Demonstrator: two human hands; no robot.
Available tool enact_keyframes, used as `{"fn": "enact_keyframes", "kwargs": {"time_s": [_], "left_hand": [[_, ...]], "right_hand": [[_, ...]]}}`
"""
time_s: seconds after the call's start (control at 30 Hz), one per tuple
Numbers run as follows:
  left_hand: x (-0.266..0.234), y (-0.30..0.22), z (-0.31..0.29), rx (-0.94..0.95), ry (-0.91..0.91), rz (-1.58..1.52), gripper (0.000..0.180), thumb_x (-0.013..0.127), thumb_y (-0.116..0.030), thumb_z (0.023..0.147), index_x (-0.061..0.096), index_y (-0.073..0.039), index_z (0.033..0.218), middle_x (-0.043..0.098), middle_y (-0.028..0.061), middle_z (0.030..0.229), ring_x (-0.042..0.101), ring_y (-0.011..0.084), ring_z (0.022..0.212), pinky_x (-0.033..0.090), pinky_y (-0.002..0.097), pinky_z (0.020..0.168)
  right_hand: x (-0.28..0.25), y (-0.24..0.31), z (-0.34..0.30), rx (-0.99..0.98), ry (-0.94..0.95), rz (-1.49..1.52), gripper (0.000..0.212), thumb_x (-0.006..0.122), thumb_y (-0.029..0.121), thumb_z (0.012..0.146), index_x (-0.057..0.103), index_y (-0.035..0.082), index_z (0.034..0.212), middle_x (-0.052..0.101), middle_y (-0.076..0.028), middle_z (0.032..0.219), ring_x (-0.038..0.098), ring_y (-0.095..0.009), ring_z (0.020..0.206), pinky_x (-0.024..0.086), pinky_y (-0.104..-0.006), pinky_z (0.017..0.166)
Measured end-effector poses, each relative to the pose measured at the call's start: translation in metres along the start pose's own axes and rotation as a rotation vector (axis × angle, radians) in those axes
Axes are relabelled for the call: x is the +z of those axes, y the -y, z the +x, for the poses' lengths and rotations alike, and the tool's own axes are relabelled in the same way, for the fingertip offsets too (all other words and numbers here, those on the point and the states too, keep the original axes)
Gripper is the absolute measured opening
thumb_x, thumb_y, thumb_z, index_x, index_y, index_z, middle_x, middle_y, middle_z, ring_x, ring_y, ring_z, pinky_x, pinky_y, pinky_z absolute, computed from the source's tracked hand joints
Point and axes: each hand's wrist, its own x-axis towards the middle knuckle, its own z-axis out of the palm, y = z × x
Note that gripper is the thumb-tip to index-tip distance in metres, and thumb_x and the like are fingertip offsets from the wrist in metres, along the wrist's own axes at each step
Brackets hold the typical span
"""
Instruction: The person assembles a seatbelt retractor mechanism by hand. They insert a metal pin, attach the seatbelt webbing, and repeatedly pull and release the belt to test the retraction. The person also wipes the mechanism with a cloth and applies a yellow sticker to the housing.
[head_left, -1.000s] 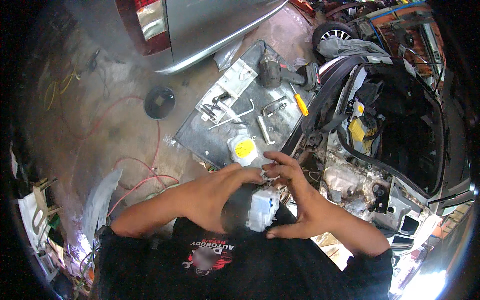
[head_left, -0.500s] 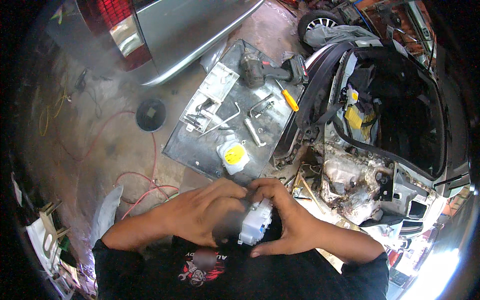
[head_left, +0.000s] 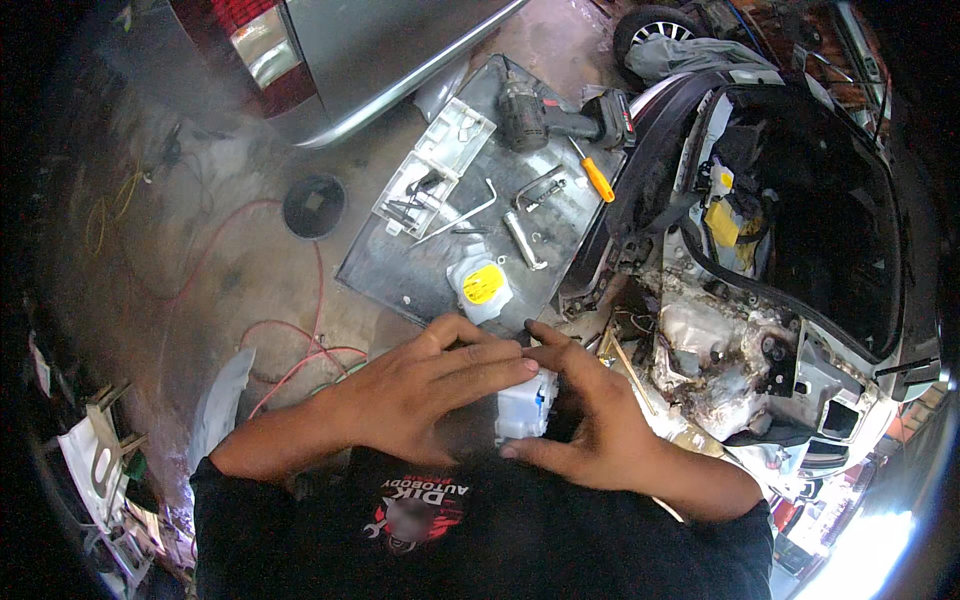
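Note:
Close in front of my chest is a small white plastic housing with a bit of blue on its side. My right hand grips it, fingers bent over its far end and thumb under its near end. Reaching across from the other side, my left hand curves around it, with fingertips at its far end. Dark blur hides what lies between my left palm and the housing. Just beyond my hands, a white plastic part with a yellow round label rests on a grey work surface.
On the work surface lie a cordless impact wrench, an orange-handled screwdriver, a metal socket tool and an open white case. A stripped car body stands at right, a grey vehicle far left. A black bucket and red hose are on the floor.
My hands and the white housing have shifted slightly up in the view. My left fingers now stretch further over the housing's far end. The surroundings have shifted a little with the camera.

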Motion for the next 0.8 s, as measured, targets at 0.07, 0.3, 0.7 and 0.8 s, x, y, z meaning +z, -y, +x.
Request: {"fn": "enact_keyframes", "kwargs": {"time_s": [0.07, 0.3, 0.7, 0.8], "left_hand": [[0.001, 0.003, -0.001, 0.010, 0.008, -0.002, 0.122, 0.095, -0.050, 0.051, 0.052, -0.007, 0.157, 0.060, 0.0148, 0.150, 0.057, 0.0405, 0.127, 0.047, 0.0529, 0.110], [0.005, 0.001, -0.002, -0.055, 0.013, -0.029, 0.118, 0.096, -0.049, 0.055, 0.052, -0.006, 0.156, 0.060, 0.0149, 0.148, 0.055, 0.0393, 0.130, 0.047, 0.0519, 0.112], [0.015, 0.018, -0.014, -0.094, -0.089, -0.135, 0.107, 0.100, -0.039, 0.057, 0.056, -0.006, 0.150, 0.060, 0.0160, 0.146, 0.055, 0.0386, 0.127, 0.047, 0.0497, 0.110], [0.012, 0.019, -0.009, -0.048, -0.083, -0.127, 0.103, 0.100, -0.037, 0.058, 0.057, -0.008, 0.148, 0.060, 0.0165, 0.146, 0.055, 0.0393, 0.128, 0.047, 0.0505, 0.108]], "right_hand": [[-0.005, -0.004, 0.001, 0.021, 0.021, 0.041, 0.091, 0.098, 0.029, 0.074, 0.048, -0.001, 0.144, 0.052, -0.033, 0.152, 0.054, -0.048, 0.142, 0.047, -0.0501, 0.117], [-0.008, -0.003, 0.003, 0.035, 0.005, 0.088, 0.080, 0.096, 0.026, 0.074, 0.056, -0.001, 0.137, 0.058, -0.032, 0.146, 0.057, -0.045, 0.140, 0.048, -0.0483, 0.116], [-0.018, -0.010, -0.003, 0.210, -0.013, 0.417, 0.073, 0.094, 0.024, 0.074, 0.059, 0.003, 0.135, 0.069, -0.021, 0.135, 0.068, -0.033, 0.126, 0.050, -0.0405, 0.109], [-0.024, 0.008, 0.009, 0.156, 0.037, 0.169, 0.074, 0.094, 0.025, 0.075, 0.058, 0.003, 0.136, 0.069, -0.019, 0.135, 0.067, -0.031, 0.127, 0.049, -0.0410, 0.111]]}}
